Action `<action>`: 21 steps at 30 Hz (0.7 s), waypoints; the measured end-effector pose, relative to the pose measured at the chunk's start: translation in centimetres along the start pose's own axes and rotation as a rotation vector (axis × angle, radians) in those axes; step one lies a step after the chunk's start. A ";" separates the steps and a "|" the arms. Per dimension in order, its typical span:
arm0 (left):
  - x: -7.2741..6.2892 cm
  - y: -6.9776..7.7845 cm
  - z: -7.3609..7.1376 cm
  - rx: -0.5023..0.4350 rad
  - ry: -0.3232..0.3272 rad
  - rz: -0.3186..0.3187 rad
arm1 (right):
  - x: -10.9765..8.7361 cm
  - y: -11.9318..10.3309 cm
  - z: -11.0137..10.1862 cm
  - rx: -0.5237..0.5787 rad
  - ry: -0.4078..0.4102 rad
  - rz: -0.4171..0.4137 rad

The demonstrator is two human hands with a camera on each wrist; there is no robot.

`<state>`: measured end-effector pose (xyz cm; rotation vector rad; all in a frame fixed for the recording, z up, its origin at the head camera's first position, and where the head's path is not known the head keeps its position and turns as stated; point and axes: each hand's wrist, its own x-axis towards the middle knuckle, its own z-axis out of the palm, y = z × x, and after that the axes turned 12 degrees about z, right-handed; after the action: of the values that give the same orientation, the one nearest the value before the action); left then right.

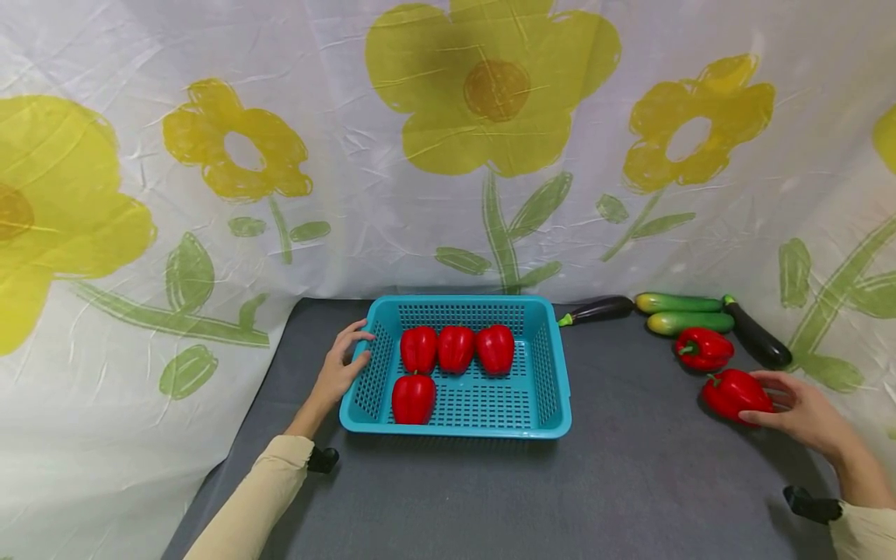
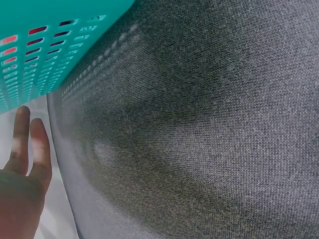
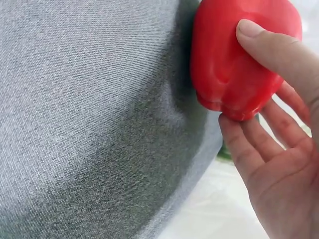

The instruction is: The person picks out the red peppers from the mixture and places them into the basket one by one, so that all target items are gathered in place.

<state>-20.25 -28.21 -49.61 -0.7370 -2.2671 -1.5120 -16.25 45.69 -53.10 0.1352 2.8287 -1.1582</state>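
At the right, my right hand (image 1: 805, 408) grips a red bell pepper (image 1: 735, 395), thumb on its near side and fingers around the far side. In the right wrist view the thumb presses the side of the pepper (image 3: 241, 59) while fingertips touch its lower end. My left hand (image 1: 343, 369) rests at the left rim of a turquoise plastic basket (image 1: 455, 430), fingers relaxed and touching the edge. The left wrist view shows two extended fingers (image 2: 41, 149) beside the perforated basket wall (image 2: 60, 45). Inside the basket lie several red bell peppers (image 1: 456, 350), grouped toward the left and back.
Another red bell pepper (image 1: 703, 348) lies just behind the gripped one. Beyond it are two green cucumbers (image 1: 689, 323), with one eggplant (image 1: 759, 334) to their right and another eggplant (image 1: 602, 309) near the basket. A flowered cloth (image 1: 392, 233) hangs behind the grey table (image 1: 630, 474).
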 end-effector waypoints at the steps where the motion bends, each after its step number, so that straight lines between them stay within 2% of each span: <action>1: 0.0 0.0 0.0 -0.002 0.001 0.001 | 0.0 -0.1 0.0 0.000 0.003 0.004; 5: 0.0 0.1 0.0 -0.006 0.002 0.002 | -0.1 -0.2 0.0 0.013 0.012 0.002; 16: 0.1 0.3 0.1 0.019 0.013 0.019 | -0.5 -1.3 0.0 0.045 0.051 -0.081; 21: 0.1 0.4 0.2 0.012 0.014 0.023 | -0.8 -2.0 0.5 0.161 0.056 -0.083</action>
<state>-20.07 -27.90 -49.30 -0.7436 -2.2481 -1.4872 -15.65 43.90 -51.98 0.0618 2.8107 -1.4210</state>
